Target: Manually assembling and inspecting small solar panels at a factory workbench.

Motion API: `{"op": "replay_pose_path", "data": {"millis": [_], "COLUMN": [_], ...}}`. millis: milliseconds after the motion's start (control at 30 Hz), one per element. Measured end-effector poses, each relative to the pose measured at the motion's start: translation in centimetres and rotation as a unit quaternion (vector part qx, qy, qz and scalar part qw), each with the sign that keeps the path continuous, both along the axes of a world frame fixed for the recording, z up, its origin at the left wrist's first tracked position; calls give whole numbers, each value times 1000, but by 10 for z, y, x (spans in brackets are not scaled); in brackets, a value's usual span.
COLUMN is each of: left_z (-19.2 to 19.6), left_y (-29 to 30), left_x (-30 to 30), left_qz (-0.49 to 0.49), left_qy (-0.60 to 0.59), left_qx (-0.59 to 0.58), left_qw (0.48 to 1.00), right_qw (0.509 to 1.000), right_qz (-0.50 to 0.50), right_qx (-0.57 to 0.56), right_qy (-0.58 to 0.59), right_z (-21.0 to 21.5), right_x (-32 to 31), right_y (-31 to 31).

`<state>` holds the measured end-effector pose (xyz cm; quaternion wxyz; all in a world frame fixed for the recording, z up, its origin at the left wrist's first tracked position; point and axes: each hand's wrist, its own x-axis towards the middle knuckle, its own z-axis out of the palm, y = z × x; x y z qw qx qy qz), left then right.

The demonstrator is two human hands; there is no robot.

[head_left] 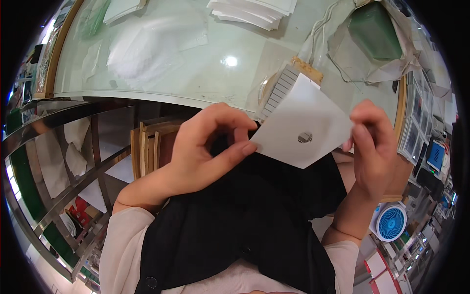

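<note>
A white sheet point(289, 120) with a small cut-out near its lower right part hangs tilted between my hands, over the table's near edge. Thumb and forefinger of my left hand point(208, 142) pinch its left corner. At the opposite corner, my right hand point(372, 142) grips it with bent fingers. Just beyond the sheet lies a lined strip or pad point(280, 90), partly covered by it, beside a yellowish, crumbly-looking block point(308, 69).
On the glass-topped table point(230, 81) are clear plastic film point(142, 54), a stack of white sheets point(257, 12) and a green block point(376, 32) in crumpled wrapping. Wooden frames point(147, 152) stand below at left. A blue-and-white fan point(391, 222) sits at right.
</note>
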<state>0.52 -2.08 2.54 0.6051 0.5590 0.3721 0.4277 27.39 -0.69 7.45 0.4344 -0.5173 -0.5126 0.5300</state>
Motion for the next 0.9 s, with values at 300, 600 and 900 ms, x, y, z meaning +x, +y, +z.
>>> {"op": "replay_pose_path", "data": {"millis": [300, 600, 900], "left_z": [-6, -5, -17], "left_y": [21, 25, 25], "left_x": [17, 16, 15], "left_qz": [47, 46, 44], "left_qy": [-14, 26, 182], "left_qx": [-156, -177, 119], "left_qw": [987, 983, 975], "right_qw": [998, 997, 946], "right_qz": [-6, -16, 52], "right_qx": [-52, -36, 167], "right_qy": [-26, -68, -273], "right_z": [-32, -36, -40], "right_x": [1, -2, 3], "right_y": [39, 38, 40]}}
